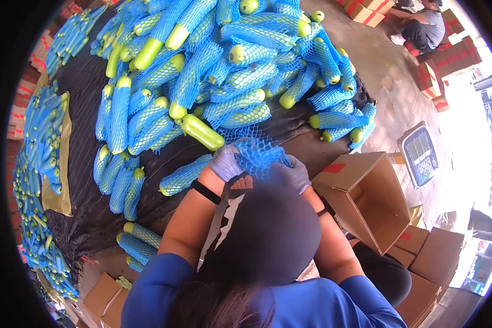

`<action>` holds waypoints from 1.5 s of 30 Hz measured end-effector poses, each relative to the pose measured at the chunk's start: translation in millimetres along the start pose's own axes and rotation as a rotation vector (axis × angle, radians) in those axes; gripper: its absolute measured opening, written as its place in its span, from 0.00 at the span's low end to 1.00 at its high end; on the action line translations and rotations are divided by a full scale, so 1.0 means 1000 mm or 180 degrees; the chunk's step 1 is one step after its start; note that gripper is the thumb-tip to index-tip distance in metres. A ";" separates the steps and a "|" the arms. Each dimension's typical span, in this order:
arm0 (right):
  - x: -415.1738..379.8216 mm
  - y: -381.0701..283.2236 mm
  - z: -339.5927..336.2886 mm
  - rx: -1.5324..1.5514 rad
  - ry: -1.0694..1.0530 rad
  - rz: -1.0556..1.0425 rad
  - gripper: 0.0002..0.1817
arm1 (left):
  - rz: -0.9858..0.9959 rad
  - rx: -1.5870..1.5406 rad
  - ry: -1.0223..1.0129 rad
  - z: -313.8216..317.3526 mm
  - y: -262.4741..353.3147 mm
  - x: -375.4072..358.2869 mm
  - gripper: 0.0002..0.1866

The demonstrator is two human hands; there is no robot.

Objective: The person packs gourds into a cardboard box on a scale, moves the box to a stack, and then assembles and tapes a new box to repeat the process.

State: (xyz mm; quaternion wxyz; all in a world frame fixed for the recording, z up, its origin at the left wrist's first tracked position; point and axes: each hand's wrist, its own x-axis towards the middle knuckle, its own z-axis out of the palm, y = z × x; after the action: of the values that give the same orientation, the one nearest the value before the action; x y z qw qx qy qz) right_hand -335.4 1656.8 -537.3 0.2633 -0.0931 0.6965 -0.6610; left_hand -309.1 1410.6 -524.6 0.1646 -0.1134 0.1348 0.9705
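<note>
A crumpled blue mesh foam sleeve (259, 157) is stretched between my two gloved hands. My left hand (224, 162) grips its left side, with the fingers partly covered by the netting. Around the right side of the sleeve, my right hand (295, 174) is closed. Just beyond my left hand lies a bare light-green gourd (202, 132), with no net on it. A netted gourd (185, 175) rests on the dark sheet to the left of my left hand. Whether anything sits inside the sleeve is hard to make out.
A large pile of gourds in blue nets (224, 71) covers the dark sheet (74, 158) ahead. An open cardboard box (366, 191) stands at my right, with a digital scale display (419, 154) behind it. More boxes (434, 257) stand nearby. Another person (421, 30) sits far right.
</note>
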 end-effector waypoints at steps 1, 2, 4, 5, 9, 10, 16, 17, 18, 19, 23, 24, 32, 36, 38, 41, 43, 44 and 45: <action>0.003 0.005 0.000 -0.0259 0.0054 0.0032 0.22 | 0.0118 0.0343 0.0055 0.011 0.006 -0.004 0.16; -0.005 -0.029 0.009 -0.0026 0.0542 0.0525 0.18 | 0.0481 0.1850 0.1203 -0.047 0.023 0.006 0.19; -0.013 -0.058 0.013 0.0208 0.1024 0.1034 0.14 | 0.1566 0.3739 0.4058 -0.072 0.039 0.009 0.28; -0.016 -0.062 0.009 -0.0700 0.1020 0.0932 0.16 | 0.2349 0.3949 0.5791 -0.038 0.039 0.004 0.34; -0.020 -0.027 0.001 -0.1301 0.1364 0.0265 0.22 | 0.1545 0.2374 0.4806 -0.068 0.079 0.034 0.39; -0.022 -0.028 0.001 -0.1300 0.1375 0.0263 0.22 | 0.1553 0.2341 0.4809 -0.070 0.079 0.038 0.40; -0.030 -0.097 -0.001 -0.1220 0.1988 0.0070 0.18 | 0.2256 0.2486 0.2836 -0.043 0.067 0.009 0.37; -0.031 -0.114 -0.005 -0.1201 0.2104 0.0034 0.18 | 0.2528 0.2623 0.2243 -0.028 0.061 -0.004 0.32; -0.035 -0.139 -0.004 -0.1913 0.1896 -0.0810 0.15 | 0.2556 0.2970 0.1332 0.006 0.061 -0.022 0.30; -0.040 -0.162 -0.005 -0.2075 0.1896 -0.1029 0.13 | 0.2113 0.3067 0.0556 0.047 0.063 -0.044 0.27; -0.038 -0.240 -0.005 -0.1984 0.2365 -0.1480 0.13 | 0.2906 0.4576 -0.1258 0.212 0.057 -0.081 0.46; -0.039 -0.260 -0.006 -0.1798 0.2381 -0.1716 0.12 | 0.3093 0.4949 -0.1657 0.246 0.057 -0.083 0.52; -0.135 -0.366 -0.060 -0.0339 0.1552 -0.2696 0.09 | 0.0786 0.4338 -0.2347 0.381 -0.055 -0.076 0.49; -0.203 -0.377 -0.104 0.1294 0.0897 -0.2434 0.09 | 0.0420 0.3997 -0.2435 0.401 -0.105 -0.067 0.38; -0.236 -0.375 -0.129 0.1468 0.0916 -0.2423 0.08 | 0.0461 0.5383 -0.2586 0.419 -0.123 -0.064 0.31; -0.272 -0.362 -0.124 0.0532 0.1119 -0.2534 0.09 | 0.2686 0.7235 -0.2446 0.410 -0.169 -0.066 0.31; -0.292 -0.350 -0.112 -0.0437 0.1544 -0.2496 0.10 | 0.2678 0.7076 -0.2386 0.409 -0.187 -0.079 0.31; -0.297 -0.342 -0.109 -0.1298 0.1844 -0.2895 0.09 | 0.2472 0.7149 -0.2186 0.409 -0.193 -0.084 0.31; -0.299 -0.336 -0.108 -0.2166 0.2117 -0.3268 0.09 | 0.2350 0.7192 -0.2062 0.403 -0.195 -0.081 0.31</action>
State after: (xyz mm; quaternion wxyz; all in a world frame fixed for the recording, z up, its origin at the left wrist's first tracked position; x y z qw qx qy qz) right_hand -209.5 1856.9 -139.7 -0.3531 -0.2804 0.7763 -0.4404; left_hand -237.3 1684.6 -169.1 -0.0881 0.3835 0.8754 0.2808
